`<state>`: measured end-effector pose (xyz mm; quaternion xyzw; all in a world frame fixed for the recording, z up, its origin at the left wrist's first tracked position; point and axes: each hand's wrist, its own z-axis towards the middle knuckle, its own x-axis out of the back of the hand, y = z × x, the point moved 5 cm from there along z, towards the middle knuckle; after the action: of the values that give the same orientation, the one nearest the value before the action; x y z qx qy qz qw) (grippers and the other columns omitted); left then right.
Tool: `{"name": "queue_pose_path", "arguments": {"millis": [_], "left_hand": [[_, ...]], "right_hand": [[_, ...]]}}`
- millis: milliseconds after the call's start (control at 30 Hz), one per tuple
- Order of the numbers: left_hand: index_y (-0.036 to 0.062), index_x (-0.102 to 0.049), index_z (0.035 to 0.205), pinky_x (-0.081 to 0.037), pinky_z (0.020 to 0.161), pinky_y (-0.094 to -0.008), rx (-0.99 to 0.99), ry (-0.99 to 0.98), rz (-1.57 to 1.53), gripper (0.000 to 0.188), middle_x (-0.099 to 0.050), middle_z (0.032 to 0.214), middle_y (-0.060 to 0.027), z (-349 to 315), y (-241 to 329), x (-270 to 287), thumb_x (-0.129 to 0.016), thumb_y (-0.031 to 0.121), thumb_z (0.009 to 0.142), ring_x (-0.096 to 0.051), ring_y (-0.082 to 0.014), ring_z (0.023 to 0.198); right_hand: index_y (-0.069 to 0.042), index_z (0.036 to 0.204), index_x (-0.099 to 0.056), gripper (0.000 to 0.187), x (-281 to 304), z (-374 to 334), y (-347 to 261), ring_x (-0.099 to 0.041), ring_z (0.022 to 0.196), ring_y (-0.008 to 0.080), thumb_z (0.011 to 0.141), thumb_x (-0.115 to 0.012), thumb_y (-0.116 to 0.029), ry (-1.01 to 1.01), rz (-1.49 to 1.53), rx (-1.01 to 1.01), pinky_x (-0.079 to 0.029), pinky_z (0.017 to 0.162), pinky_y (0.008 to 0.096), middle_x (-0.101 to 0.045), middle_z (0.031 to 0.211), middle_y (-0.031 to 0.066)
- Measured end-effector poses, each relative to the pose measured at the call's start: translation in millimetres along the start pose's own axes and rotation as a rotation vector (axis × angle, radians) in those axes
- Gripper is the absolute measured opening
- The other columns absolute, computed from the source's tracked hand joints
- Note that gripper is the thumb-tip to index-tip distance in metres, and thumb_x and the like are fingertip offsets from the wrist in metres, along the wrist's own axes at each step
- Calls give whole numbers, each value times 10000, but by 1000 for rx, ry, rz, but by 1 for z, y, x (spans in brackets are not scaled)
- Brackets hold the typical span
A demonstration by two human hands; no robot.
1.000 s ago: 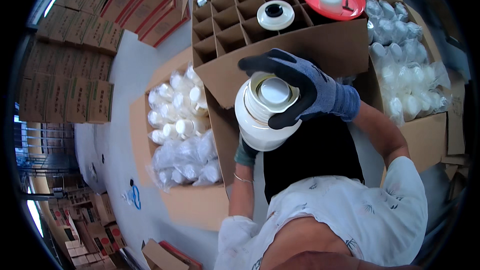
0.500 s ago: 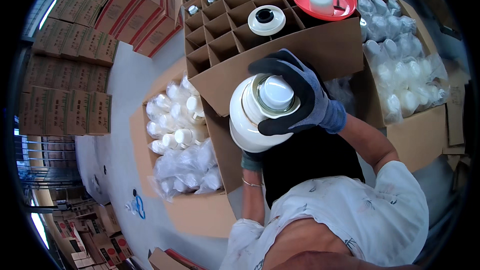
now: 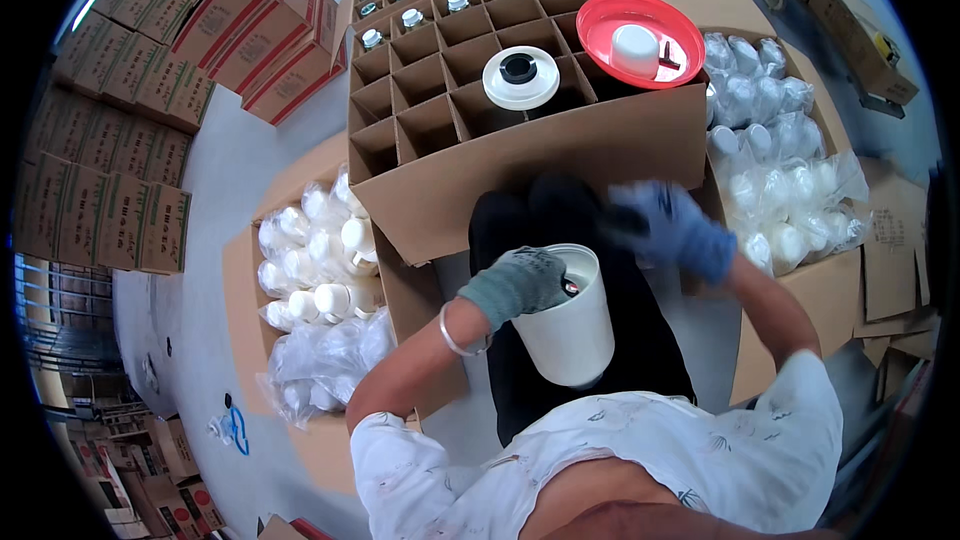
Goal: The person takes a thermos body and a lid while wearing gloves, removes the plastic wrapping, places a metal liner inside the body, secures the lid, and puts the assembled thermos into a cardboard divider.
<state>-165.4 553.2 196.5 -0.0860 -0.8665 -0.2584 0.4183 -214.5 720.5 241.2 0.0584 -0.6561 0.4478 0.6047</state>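
Observation:
My left hand (image 3: 515,288), in a grey-green glove, is closed over the rim of a white flask body (image 3: 572,342). The flask body rests tilted on my lap, its round open end facing up and away from me. The fingers reach into that opening, where a small dark and reddish spot shows; the fingertips are hidden. To the right, my right hand (image 3: 668,225), in a blue-grey glove with dark fingers, hangs apart from the flask body. Motion smears its fingers, and whether they hold anything cannot be seen.
Ahead stands a divided cardboard box (image 3: 560,140) with several capped bottles along its far side. A white ring-shaped part (image 3: 545,90) and a red dish (image 3: 597,50) rest on it. Boxes of bagged white parts flank me left (image 3: 310,265) and right (image 3: 785,175). Stacked cartons (image 3: 125,140) stand left.
The white flask, held up with its capped neck showing, is now lower on my lap with an open end up. My right hand has left it, moving right; my left hand has come to the rim.

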Motion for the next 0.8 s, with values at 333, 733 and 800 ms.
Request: {"name": "queue_pose_path", "arguments": {"millis": [333,733,800], "left_hand": [[36,-631,1120,-513,837,-387,-121,590,-187,508,-658,999,-189,-1,-7,45,-600,477,870,-648,-299,925],[70,-467,1363,-314,1092,-448,-391,1399,-331,614,-431,1416,-169,-13,-18,93,-704,117,799,-388,-344,1318],[63,-537,1316,-287,1104,-454,-434,1226,57,582,-428,1427,-165,-22,8,101,-695,108,758,-350,-371,1347]], "right_hand": [[-335,1283,-531,522,-20,226,133,-540,1085,435,779,-639,-255,-69,-239,29,-465,933,482,-473,1246,250],[-86,1236,-532,397,-27,117,-7,-609,1004,174,959,-522,-370,-78,1991,-185,-511,874,359,-634,1097,74],[-94,1253,-528,406,-30,104,11,-616,1015,174,983,-454,-388,-46,1800,-116,-508,898,339,-632,1128,69]]}}
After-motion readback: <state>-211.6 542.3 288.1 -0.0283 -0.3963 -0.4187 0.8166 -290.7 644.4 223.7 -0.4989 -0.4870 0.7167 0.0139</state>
